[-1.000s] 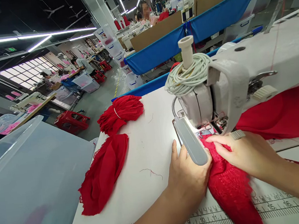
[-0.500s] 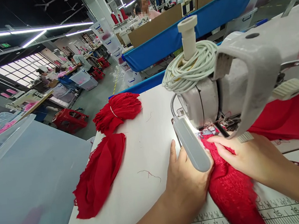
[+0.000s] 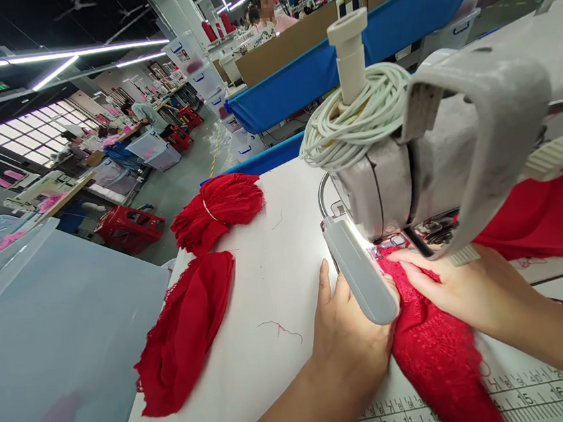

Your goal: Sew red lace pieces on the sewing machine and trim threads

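Note:
A strip of red lace fabric runs from the front edge of the white table up under the head of a sewing machine. My left hand lies at the fabric's left edge, its outer finger apart on the table and its thumb side holding the cloth. A grey lamp hides part of its fingers. My right hand presses and pinches the lace from the right, fingertips close to the lit needle area. The needle itself cannot be made out.
Left on the white table lie a tied red fabric bundle and a loose red piece. A translucent bin stands beside the table. More red cloth lies behind the machine. A ruler lines the front edge.
The camera view has shifted slightly, and the machine head looks a little larger. Both hands stay almost in place on the lace, with the right fingertips shifted slightly left in the picture.

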Demonstrator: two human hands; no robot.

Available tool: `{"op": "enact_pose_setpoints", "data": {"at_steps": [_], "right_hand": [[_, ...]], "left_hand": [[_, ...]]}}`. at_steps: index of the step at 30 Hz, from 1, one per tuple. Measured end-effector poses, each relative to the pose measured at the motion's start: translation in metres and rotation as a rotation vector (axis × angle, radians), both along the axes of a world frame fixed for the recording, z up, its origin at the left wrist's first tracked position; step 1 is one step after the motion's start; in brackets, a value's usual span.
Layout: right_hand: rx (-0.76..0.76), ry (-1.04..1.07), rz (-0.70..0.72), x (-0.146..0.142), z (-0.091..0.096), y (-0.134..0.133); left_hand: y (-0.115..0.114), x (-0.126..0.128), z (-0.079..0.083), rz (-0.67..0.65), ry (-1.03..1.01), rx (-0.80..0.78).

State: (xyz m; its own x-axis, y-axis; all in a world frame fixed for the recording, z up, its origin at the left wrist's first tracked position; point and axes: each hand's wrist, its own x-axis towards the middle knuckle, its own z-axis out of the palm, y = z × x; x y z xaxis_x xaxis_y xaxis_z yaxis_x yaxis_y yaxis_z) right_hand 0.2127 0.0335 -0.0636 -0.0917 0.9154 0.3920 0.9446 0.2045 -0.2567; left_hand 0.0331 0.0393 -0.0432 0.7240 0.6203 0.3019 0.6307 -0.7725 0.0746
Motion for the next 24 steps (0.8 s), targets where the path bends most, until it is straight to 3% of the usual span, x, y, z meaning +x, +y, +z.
{"op": "enact_pose_setpoints", "data": {"at_steps": [8, 24], "right_hand": [[-0.109, 0.102, -0.031, 0.0003, 0.0028, 0.0024], [-0.108, 0.194, -0.063, -0.0022, -0.0013, 0.0035]], "left_hand": [[0.0012, -0.0011, 0.0014, 0.008, -0.007, -0.041], [0.0016, -0.0006, -0.0012, 0.025, -0.027, 0.003]]}}
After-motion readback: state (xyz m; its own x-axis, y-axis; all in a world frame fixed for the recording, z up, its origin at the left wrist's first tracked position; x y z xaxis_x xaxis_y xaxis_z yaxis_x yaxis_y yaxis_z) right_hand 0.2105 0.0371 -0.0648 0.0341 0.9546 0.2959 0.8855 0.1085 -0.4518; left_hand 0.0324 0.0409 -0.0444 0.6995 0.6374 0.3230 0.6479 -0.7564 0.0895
